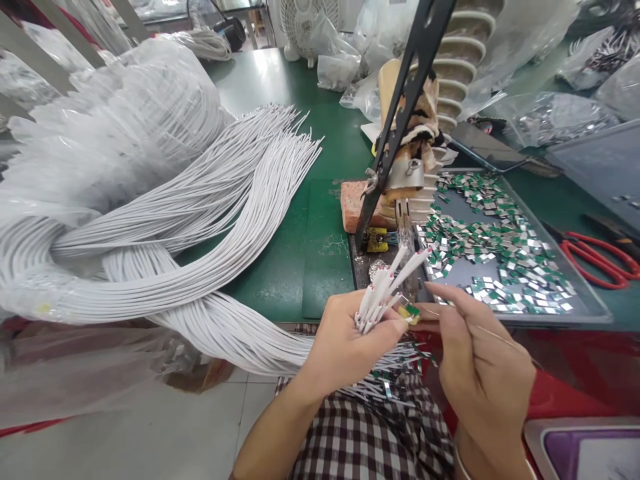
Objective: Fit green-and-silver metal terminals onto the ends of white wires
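Note:
My left hand (345,340) is closed round a bundle of white cables (375,300), their reddish-tipped ends pointing up and away. Just past my left thumb is a small green board with a yellow part (410,313); what supports it is hard to make out. My right hand (485,360) is close beside it, fingers pinched, with a thin solder wire (493,335) running across them. Ahead of both hands, a soldering iron (404,213) is clamped nose-down to a black metal bracket (400,113). Below my left wrist, more white cables with green boards on their ends (395,373) lie over my lap.
A tray (595,308) of small green boards (500,233) stands at right, with red-handled pliers (600,257) beside it. Large bundles of white cable (240,247) cover the left. A brick (353,203), a ribbed hose (465,53) and a fan (305,27) stand farther back.

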Action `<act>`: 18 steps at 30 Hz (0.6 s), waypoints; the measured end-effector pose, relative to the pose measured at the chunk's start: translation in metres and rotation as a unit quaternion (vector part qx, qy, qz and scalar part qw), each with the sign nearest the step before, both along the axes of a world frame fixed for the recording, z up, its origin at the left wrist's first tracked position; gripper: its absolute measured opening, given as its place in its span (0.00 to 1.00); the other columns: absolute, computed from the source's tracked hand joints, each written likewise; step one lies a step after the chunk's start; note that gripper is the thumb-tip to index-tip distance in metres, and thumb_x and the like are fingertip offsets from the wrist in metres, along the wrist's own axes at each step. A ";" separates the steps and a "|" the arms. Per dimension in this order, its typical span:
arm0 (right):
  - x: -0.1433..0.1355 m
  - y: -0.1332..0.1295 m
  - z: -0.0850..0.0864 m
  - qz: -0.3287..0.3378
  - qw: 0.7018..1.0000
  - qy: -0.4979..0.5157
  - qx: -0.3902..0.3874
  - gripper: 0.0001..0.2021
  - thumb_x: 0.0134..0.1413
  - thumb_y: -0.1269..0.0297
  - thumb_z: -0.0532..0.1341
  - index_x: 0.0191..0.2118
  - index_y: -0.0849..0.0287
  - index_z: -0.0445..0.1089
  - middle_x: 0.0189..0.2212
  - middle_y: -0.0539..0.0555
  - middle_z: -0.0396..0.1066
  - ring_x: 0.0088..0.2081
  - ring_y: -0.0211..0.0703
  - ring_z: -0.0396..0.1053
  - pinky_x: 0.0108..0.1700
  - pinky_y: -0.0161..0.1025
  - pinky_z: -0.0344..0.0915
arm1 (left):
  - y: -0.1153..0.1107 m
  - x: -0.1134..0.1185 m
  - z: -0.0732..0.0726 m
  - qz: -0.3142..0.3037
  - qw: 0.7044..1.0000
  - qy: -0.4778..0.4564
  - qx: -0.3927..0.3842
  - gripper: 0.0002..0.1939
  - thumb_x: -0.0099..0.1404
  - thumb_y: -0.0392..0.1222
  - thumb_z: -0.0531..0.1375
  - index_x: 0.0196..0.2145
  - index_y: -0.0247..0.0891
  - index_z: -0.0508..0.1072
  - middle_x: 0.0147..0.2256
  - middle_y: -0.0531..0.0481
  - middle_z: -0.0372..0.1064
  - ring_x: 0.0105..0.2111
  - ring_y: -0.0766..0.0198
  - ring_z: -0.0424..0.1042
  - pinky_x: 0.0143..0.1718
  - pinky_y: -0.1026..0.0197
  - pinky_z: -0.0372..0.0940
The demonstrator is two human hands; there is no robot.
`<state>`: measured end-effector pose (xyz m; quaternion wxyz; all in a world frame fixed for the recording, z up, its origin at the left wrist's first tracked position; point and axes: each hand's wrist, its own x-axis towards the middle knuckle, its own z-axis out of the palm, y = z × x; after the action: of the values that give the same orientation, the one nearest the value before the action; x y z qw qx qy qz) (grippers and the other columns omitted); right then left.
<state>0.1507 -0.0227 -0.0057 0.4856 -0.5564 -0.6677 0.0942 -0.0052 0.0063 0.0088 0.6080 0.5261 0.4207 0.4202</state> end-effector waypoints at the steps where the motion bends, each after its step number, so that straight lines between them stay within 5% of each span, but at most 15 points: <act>1: -0.002 -0.001 -0.002 -0.023 0.999 0.002 0.024 0.10 0.66 0.73 0.58 0.41 0.55 0.76 0.39 0.49 0.81 0.34 0.35 0.79 0.37 0.32 0.75 | 0.001 0.000 0.002 0.006 1.000 -0.007 -0.002 0.13 0.61 0.34 0.61 0.20 0.38 0.64 0.24 0.53 0.63 0.29 0.64 0.63 0.32 0.63 0.60; 7: -0.008 0.002 -0.001 -0.021 0.990 0.029 0.140 0.14 0.53 0.82 0.67 0.42 0.56 0.78 0.39 0.49 0.81 0.41 0.42 0.79 0.45 0.40 0.77 | 0.011 0.000 0.008 0.002 0.998 -0.066 -0.015 0.13 0.59 0.33 0.60 0.20 0.37 0.64 0.25 0.54 0.64 0.26 0.68 0.61 0.29 0.64 0.59; 13: -0.009 0.004 0.004 -0.042 0.987 -0.011 0.154 0.16 0.52 0.80 0.69 0.44 0.52 0.79 0.38 0.48 0.81 0.39 0.42 0.80 0.44 0.40 0.77 | 0.014 0.000 0.009 0.001 0.997 -0.081 -0.006 0.13 0.59 0.34 0.61 0.20 0.37 0.64 0.23 0.54 0.60 0.26 0.68 0.59 0.28 0.63 0.57; 18: -0.009 -0.004 0.005 -0.018 0.995 0.016 0.093 0.21 0.53 0.80 0.69 0.48 0.47 0.78 0.42 0.49 0.81 0.40 0.46 0.80 0.44 0.46 0.77 | 0.008 -0.002 0.008 0.003 0.997 -0.075 -0.011 0.13 0.59 0.34 0.61 0.20 0.38 0.64 0.25 0.53 0.63 0.27 0.66 0.62 0.30 0.62 0.59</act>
<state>0.1418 -0.0266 -0.0009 0.5474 -0.5193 -0.6554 0.0322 -0.0073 0.0148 0.0169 0.6425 0.4852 0.3799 0.4556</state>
